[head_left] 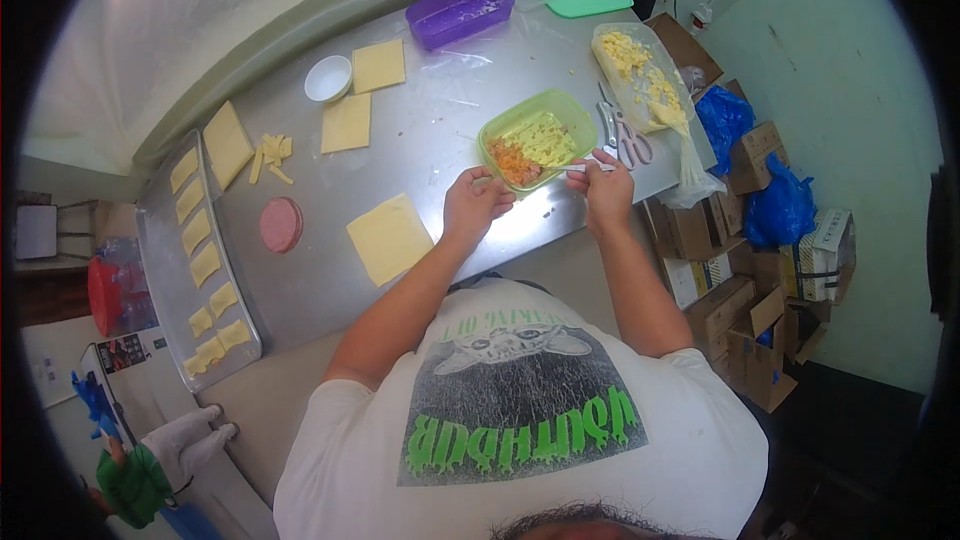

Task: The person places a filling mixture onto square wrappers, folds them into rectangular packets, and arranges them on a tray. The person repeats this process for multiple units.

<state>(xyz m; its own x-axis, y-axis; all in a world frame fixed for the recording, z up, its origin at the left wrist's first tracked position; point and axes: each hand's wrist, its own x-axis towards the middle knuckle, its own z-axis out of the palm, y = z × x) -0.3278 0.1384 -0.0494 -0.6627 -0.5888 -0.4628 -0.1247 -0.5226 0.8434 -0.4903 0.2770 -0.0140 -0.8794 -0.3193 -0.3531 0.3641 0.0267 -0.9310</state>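
Note:
My right hand (607, 192) is closed around the pale handle of a spoon (572, 168), whose tip reaches into a light-green plastic container (583, 122). Inside the container, an orange diced filling (512, 162) lies at the near left, with a yellow mash (540, 137) spread beyond it. At the container's near-left corner, my left hand (477, 205) has its fingers bent against the rim. A square sheet of pale dough (390, 238) lies on the metal table left of that hand. Scissors (632, 143) and a knife (607, 120) lie just right of the container.
Left are round pink meat slices (281, 225), yellow strips (269, 157), stacked dough sheets (228, 144) and a tray (250, 325) of dough pieces. Farther back stand a white bowl (328, 79) and a purple container (460, 15). A clear tray of yellow chunks (630, 58) and cardboard boxes (765, 340) are right.

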